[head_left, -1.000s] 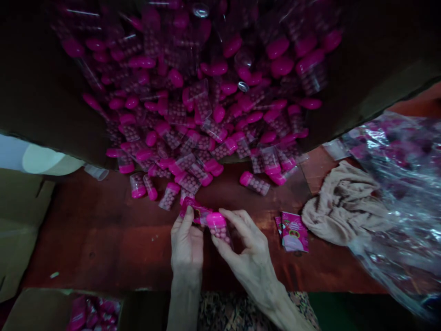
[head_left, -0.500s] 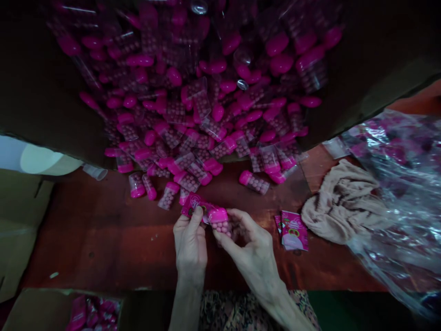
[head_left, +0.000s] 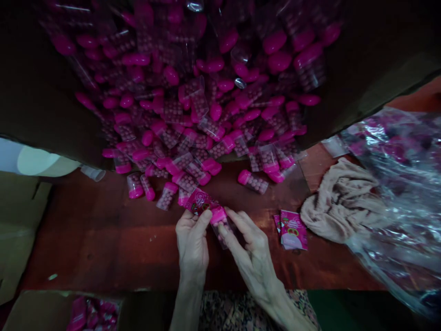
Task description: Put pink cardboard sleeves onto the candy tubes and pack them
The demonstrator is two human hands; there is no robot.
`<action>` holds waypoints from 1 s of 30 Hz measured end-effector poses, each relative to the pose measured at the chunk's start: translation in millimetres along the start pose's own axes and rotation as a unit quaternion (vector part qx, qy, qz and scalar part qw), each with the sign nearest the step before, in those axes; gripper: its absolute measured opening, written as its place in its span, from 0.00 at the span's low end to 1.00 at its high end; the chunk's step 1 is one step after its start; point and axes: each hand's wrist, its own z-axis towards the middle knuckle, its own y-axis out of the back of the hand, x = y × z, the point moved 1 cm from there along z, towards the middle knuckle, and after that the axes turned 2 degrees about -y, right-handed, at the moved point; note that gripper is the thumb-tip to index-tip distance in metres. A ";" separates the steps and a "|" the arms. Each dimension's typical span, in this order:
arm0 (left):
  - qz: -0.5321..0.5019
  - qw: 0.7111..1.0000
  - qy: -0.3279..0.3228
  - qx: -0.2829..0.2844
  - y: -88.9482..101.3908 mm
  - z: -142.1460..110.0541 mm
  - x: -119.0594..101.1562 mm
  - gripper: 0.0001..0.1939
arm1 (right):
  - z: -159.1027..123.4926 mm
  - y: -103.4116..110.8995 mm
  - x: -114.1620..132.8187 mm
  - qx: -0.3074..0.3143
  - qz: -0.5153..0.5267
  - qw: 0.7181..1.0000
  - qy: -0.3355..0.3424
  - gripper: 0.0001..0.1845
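Pink printed wrapper (head_left: 197, 201) is pinched in their left hand (head_left: 193, 243); at three o'clock, their right hand (head_left: 253, 250) grips a pink-capped clear bottle (head_left: 217, 216).

Looks from wearer's head, single view, forward and steeply down across table (head_left: 113, 234). Sits near, above left hand (head_left: 193, 243) and right hand (head_left: 251, 246), both below centre. Faces into open box (head_left: 365, 69) beyond; catches lap (head_left: 234, 308) at bottom edge.
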 end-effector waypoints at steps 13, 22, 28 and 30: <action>0.028 0.991 0.100 0.085 7.7 1.9 4.9 0.13 | -0.7 0.5 -11.2 0.021 0.122 0.989 -0.082 0.11; 0.036 0.987 0.064 0.143 9.5 -8.6 4.7 0.10 | 2.3 10.8 -12.7 0.070 0.243 0.950 -0.181 0.14; 0.066 0.984 0.065 0.155 9.4 -8.9 2.9 0.07 | -0.9 11.9 0.3 0.008 0.092 0.996 -0.017 0.10; 0.062 0.985 0.080 0.139 7.8 -9.1 3.0 0.06 | -3.0 10.2 2.8 -0.018 0.043 0.999 0.021 0.10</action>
